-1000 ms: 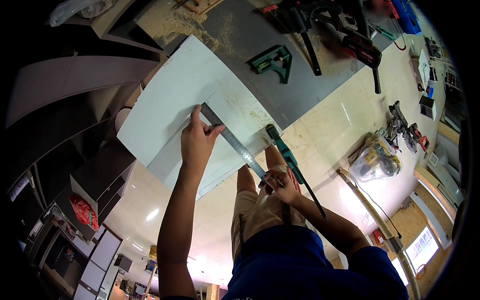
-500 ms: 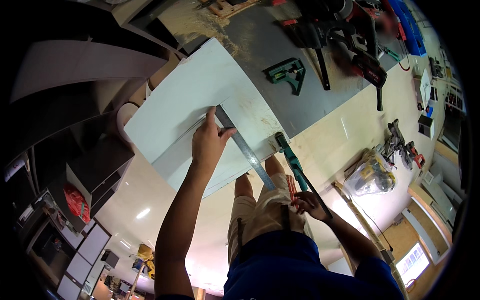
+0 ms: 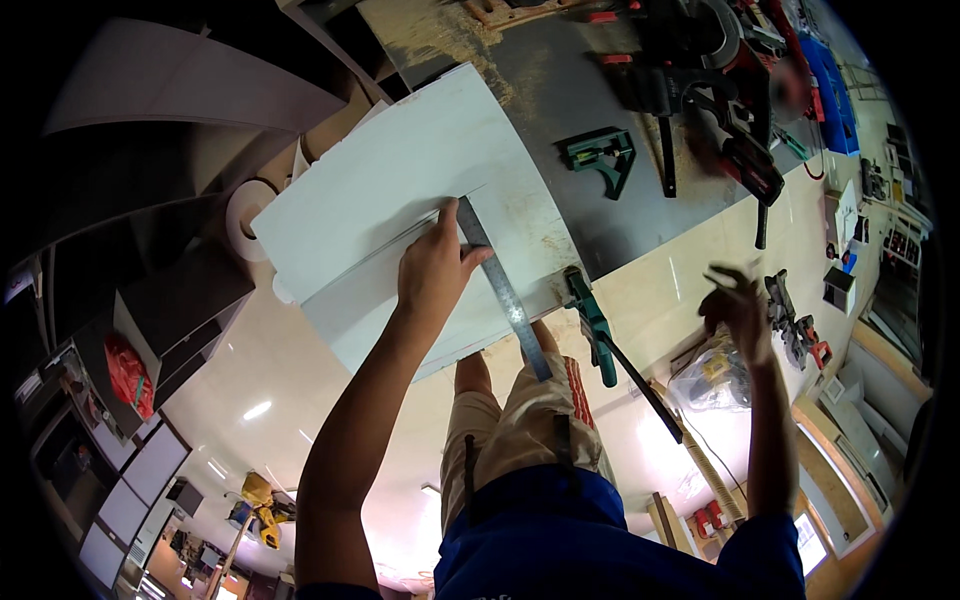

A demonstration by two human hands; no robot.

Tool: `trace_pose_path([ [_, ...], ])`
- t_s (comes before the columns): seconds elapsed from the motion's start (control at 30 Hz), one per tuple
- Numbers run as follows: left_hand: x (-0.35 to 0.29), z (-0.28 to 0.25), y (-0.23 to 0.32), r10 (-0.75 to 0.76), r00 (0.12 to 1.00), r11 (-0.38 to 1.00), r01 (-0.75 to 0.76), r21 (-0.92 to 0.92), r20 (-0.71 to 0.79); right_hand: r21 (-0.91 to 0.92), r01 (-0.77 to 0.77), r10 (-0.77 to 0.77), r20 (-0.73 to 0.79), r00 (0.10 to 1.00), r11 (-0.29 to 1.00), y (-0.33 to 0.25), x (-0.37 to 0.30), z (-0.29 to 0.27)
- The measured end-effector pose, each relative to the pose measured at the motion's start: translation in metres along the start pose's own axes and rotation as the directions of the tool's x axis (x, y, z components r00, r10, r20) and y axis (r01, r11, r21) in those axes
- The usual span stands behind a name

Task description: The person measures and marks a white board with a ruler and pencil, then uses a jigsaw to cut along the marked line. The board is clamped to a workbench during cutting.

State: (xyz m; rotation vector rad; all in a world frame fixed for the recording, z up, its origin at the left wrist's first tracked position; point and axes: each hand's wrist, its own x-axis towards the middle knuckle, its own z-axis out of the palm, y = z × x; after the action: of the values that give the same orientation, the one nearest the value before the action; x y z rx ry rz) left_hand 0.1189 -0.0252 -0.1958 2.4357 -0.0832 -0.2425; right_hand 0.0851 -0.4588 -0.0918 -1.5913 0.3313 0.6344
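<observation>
A white board (image 3: pixel 380 170) lies at an angle in front of me, with a thin line drawn across it. On it rests a metal ruler (image 3: pixel 508 300), its near end sticking out past the board's edge toward my shorts. My left hand (image 3: pixel 430 265) presses the ruler against the board, forefinger at its far end and thumb along its side. A green clamp (image 3: pixel 592 325) with a black bar sits at the board's right corner. My right hand (image 3: pixel 738 312) is raised in the air beyond the clamp; its fingers are blurred, and whether they hold anything is unclear.
A grey worktop (image 3: pixel 535 90) dusted with sawdust bears a green combination square head (image 3: pixel 602 160). Black and red power tools (image 3: pixel 735 150) crowd its right side. A plastic-wrapped yellow tool (image 3: pixel 712 375) is on the floor at the right. Dark cabinets (image 3: pixel 165 255) stand on the left.
My right hand has swung up and to the right, away from the clamp's bar. The left hand stays on the ruler; the whole view has shifted slightly.
</observation>
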Motion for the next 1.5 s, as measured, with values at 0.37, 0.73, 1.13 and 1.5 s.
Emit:
trace_pose_path([
  [0.37, 0.000, -0.002, -0.001, -0.056, 0.998, 0.998, 0.055, 0.020, 0.019, -0.097, 0.181, -0.103, 0.530, 0.842, 0.979, -0.052, 0.187, 0.189],
  [0.73, 0.001, 0.001, -0.002, -0.057, 0.998, 0.998, 0.057, 0.027, 0.020, -0.092, 0.222, -0.127, 0.590, 0.797, 0.971, -0.027, 0.223, 0.207],
  [1.13, 0.001, 0.002, -0.002, -0.060, 0.998, 0.998, 0.058, 0.036, 0.031, -0.140, 0.180, -0.073, 0.555, 0.829, 0.974, -0.028, 0.225, 0.208],
  [1.5, 0.001, 0.002, -0.003, -0.043, 0.999, 0.999, 0.043, 0.014, 0.031, -0.110, 0.400, -0.247, 0.630, 0.736, 0.910, -0.023, 0.227, 0.201],
])
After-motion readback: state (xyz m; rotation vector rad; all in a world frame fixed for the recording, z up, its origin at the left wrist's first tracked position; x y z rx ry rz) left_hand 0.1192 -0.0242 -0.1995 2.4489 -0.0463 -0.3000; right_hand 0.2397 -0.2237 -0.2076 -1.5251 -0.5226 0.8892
